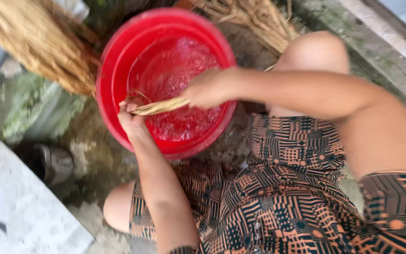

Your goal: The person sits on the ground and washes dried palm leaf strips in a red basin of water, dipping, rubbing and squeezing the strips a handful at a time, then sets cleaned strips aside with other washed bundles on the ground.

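Note:
A red plastic basin (113,70) with water in it stands on the ground in front of me. Over the water I hold a short twisted bundle of straw (160,107). My left hand (130,120) grips its left end by the basin's near rim. My right hand (207,88) is closed on its right end above the water. The picture is blurred by motion.
A big sheaf of straw (43,42) lies at the upper left beside the basin, and more loose straw (254,19) lies behind it. A concrete slab (19,207) is at the lower left, a stone kerb (381,42) at the upper right. My knees flank the basin.

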